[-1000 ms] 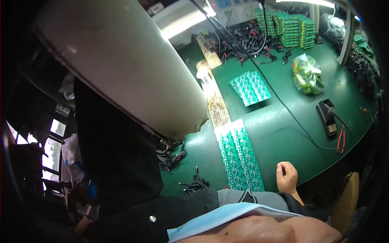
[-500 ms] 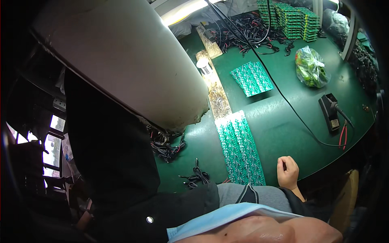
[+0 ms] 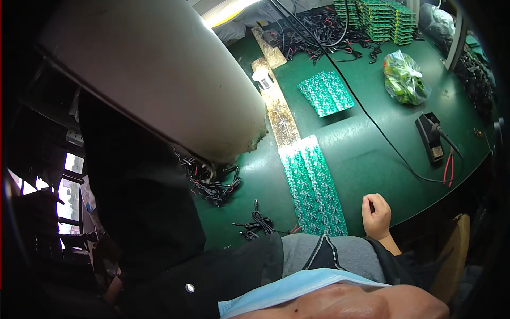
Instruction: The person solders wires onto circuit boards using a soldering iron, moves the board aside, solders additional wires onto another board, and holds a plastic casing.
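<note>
My right hand is curled into a loose fist at the near edge of the green table, and nothing shows in it. Just left of it lies a long panel of green circuit boards, its near end against my clothing. My left hand does not show. The dark left sleeve runs across the lower part of the view, and a large pale shape with a ragged lower end covers much of the upper left. Black cables with plugs lie left of the panel.
Farther off are a smaller board panel, a solder spool on a stained wooden strip, and a bagged green item. An iron in its holder sits right, its cord crossing the table. Stacked boards and tangled cables fill the back.
The whole view has shifted slightly, so the table and its things sit a little higher and farther left. My right hand stays curled at the same place by the edge.
</note>
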A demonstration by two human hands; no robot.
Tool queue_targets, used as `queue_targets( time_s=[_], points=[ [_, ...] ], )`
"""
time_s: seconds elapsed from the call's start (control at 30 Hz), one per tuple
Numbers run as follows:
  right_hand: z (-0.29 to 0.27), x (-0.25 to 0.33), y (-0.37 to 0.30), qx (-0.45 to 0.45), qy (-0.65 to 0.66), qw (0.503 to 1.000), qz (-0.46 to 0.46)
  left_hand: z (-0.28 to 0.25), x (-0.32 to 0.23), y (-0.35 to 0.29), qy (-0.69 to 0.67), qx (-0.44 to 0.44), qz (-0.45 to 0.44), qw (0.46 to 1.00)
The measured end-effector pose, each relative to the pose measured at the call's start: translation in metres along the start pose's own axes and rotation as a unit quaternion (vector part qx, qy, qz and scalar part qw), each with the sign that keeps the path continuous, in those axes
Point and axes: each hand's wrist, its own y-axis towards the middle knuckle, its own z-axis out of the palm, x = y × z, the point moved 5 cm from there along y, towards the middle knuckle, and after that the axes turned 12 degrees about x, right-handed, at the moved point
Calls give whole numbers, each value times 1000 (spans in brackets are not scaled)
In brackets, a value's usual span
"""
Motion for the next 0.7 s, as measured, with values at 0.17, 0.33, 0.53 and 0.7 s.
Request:
queue_targets(
  time_s=[0.17, 0.33, 0.53, 0.7],
  points=[
    [2, -11, -7, -32, 18, 999, -22, -101, -26, -135, 17, -116, -15, 993],
    [-2, 0, 4, 106, 376, 918, 66, -147, -209, -374, 59, -118, 73, 989],
    [3, 139, -4, 286, 467, 835, 47, -108, -342, -462, -189, 237, 157, 940],
    [20, 141, -19, 256, 512, 809, 131, -115, -338, -480, -198, 204, 161, 945]
  ],
)
